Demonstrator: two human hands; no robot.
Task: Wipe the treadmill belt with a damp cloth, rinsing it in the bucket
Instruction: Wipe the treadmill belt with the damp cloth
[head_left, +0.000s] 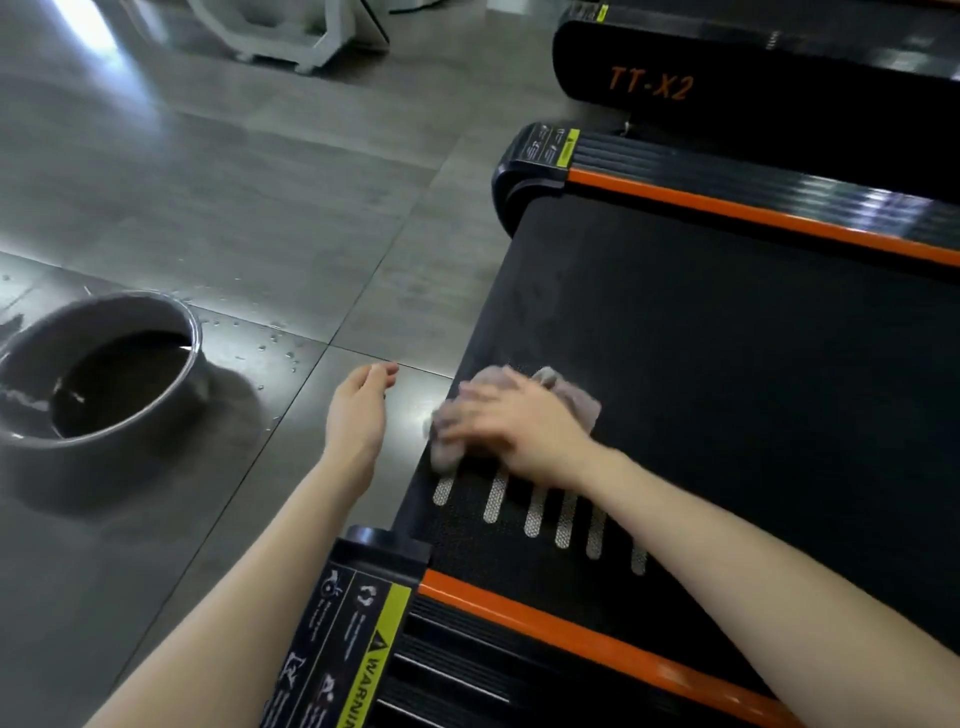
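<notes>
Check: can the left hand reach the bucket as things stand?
Probably yes. The left hand is open and holds nothing, and only wet floor lies between it and the bucket.

- Treadmill belt (727, 364): broad bare stretch beyond the cloth (576, 400), which lies at the rear edge under the right hand (514, 421).
- Orange rails (753, 213) hem both long edges.
- Floor (311, 234) between rear edge and bucket (31, 447): open wet tiles, left hand (358, 410) hovering there.
- Second treadmill (727, 88) crowds the far rail.
</notes>
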